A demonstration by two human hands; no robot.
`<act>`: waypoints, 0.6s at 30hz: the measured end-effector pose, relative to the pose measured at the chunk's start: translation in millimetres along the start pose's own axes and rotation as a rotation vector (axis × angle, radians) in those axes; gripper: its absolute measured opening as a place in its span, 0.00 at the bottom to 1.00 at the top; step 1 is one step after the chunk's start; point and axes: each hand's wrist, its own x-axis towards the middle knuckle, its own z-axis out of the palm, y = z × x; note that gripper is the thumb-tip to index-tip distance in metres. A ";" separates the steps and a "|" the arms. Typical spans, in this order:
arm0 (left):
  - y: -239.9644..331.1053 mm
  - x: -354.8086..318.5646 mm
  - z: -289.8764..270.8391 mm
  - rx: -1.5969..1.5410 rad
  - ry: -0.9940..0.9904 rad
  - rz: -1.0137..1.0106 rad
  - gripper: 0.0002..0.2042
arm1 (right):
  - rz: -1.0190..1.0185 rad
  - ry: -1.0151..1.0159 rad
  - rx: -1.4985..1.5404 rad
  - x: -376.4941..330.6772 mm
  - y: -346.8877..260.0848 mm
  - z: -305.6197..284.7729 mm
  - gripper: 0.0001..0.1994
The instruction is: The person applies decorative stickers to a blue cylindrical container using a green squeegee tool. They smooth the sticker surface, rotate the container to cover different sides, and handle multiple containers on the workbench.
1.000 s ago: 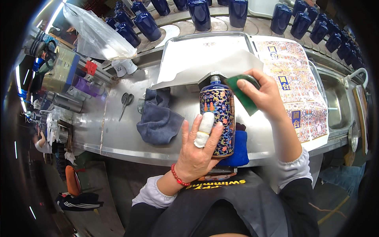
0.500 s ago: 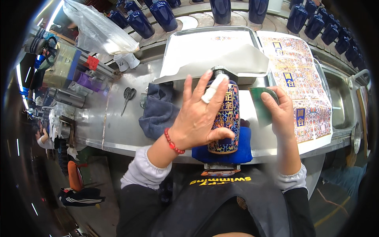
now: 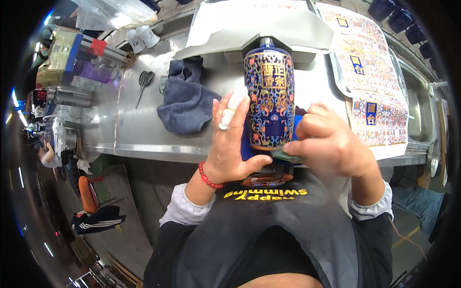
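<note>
- Head view, the only one: the bottle (image 3: pixel 270 108) looks to be lying neck-away over a blue cloth (image 3: pixel 247 146), at the near edge of the desk (image 3: pixel 139 122), right between the two hands.
- Left hand (image 3: pixel 228 149): fingers spread, not gripping anything, right alongside the bottle. Can't tell if a fingertip's actually touching.
- Right hand (image 3: pixel 333 144): fingers curled around a green scraper (image 3: pixel 285 155), mostly hidden, down by the bottle's base.
- Progress-wise, the face pointing up seems pretty much done: pattern from shoulder to base, no big wrinkles I can spot.
- What's left? Bottom edge would be my guess, given where the scraper sits. Underside's hidden, so no clue there.
- Patterned prints (image 3: pixel 382 120) lie to the right and plain bottles (image 3: pixel 401 19) show top right, so I doubt the whole batch is done.
- Grey cloth (image 3: pixel 185 110) and scissors (image 3: pixel 144 82) are off left, untouched.
</note>
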 end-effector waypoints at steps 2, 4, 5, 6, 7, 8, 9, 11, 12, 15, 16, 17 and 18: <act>6.4 -1.2 3.2 0.088 0.008 -0.006 0.55 | -0.004 0.166 0.073 -5.1 3.6 1.9 0.17; 10.0 0.9 8.0 0.157 0.001 -0.058 0.57 | 0.082 0.268 -0.148 -12.1 11.2 9.5 0.18; 10.1 2.8 10.7 0.174 0.032 -0.033 0.57 | 0.123 0.296 -0.301 -16.1 12.6 14.4 0.18; 9.5 3.3 10.7 0.191 0.057 -0.001 0.57 | 0.028 0.193 -0.296 -23.3 9.0 17.0 0.18; 8.9 3.9 11.8 0.205 0.057 -0.010 0.57 | -0.076 0.120 -0.207 -27.8 6.3 19.8 0.17; 7.7 3.9 12.4 0.218 0.057 -0.019 0.56 | -0.029 0.066 0.022 -31.9 3.6 21.0 0.15; 7.3 3.6 13.8 0.213 0.061 -0.004 0.56 | -0.091 -0.001 0.214 -34.1 0.5 21.1 0.14; 6.6 2.7 14.8 0.195 0.081 -0.008 0.56 | 0.093 0.097 0.347 -32.8 -0.9 19.7 0.12; 6.6 1.9 15.0 0.186 0.081 -0.014 0.57 | 0.211 0.235 0.174 -30.4 0.1 20.7 0.12; 3.9 0.0 15.8 0.167 0.078 -0.006 0.58 | 0.054 0.258 -0.295 -25.7 2.2 21.2 0.13; 1.6 -0.2 17.3 0.160 0.085 -0.004 0.59 | 0.015 0.172 -0.127 -28.4 0.2 19.8 0.14; -1.8 -1.3 17.7 0.189 0.057 -0.004 0.60 | -0.071 0.055 0.009 -32.9 -4.4 21.6 0.14; -3.2 -3.5 19.7 0.182 0.052 -0.016 0.60 | -0.068 0.021 0.123 -36.7 -4.1 22.1 0.13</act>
